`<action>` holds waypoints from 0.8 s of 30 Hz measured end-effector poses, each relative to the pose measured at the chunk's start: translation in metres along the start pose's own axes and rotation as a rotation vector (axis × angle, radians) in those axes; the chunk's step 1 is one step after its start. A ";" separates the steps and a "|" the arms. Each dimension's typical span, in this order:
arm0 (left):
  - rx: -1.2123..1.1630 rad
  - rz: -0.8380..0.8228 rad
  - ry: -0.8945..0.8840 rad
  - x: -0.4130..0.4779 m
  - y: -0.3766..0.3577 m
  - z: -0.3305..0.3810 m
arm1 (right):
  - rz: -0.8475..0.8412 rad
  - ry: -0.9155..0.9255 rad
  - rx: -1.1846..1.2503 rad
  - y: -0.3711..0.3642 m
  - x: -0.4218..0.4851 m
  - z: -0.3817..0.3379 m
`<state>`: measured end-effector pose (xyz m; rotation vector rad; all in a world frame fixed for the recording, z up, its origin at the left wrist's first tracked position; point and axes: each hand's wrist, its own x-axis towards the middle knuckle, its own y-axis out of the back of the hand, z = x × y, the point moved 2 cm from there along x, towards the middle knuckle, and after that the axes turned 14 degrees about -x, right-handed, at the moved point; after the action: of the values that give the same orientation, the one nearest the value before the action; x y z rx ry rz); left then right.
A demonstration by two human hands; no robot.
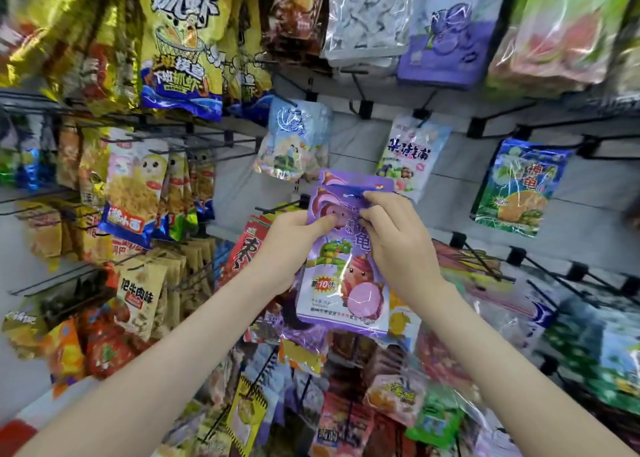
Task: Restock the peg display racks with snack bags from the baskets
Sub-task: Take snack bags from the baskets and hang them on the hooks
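Cut off by the top edge: yellow bag [183,41], brown bag [294,10], clear bag [367,17], lilac bag [450,34]. Smeared by blur at top left, across the gold bags [45,31], and at top right, across the green-and-pink bag [561,31]. Hidden under left grip [294,238] and right grip [394,235]: much of the upper print and the hanging hole of the purple snack bag [343,283]. Too small to read: fine text along its lower edge. Overlapping at the bottom and mostly blurred: packets [346,404].

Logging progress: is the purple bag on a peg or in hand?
In hand: left hand and right hand pinch the purple bag up top; peg through it, cannot tell.
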<state>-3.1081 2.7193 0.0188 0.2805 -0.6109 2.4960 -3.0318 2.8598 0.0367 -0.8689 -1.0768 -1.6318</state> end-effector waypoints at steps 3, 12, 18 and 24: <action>0.027 0.019 0.014 -0.002 -0.007 -0.002 | -0.022 0.002 0.049 0.004 0.001 0.004; 0.162 0.016 -0.003 -0.003 -0.006 -0.004 | -0.417 -0.376 0.485 -0.004 0.017 0.018; 0.147 -0.046 0.014 0.001 -0.022 -0.007 | -0.404 -0.458 0.381 -0.011 0.015 0.033; 0.139 -0.053 0.049 0.000 -0.039 -0.016 | -0.457 -0.481 0.387 0.006 0.011 0.048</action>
<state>-3.0868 2.7563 0.0187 0.2834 -0.4059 2.4902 -3.0262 2.8998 0.0650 -0.8071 -1.9717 -1.5180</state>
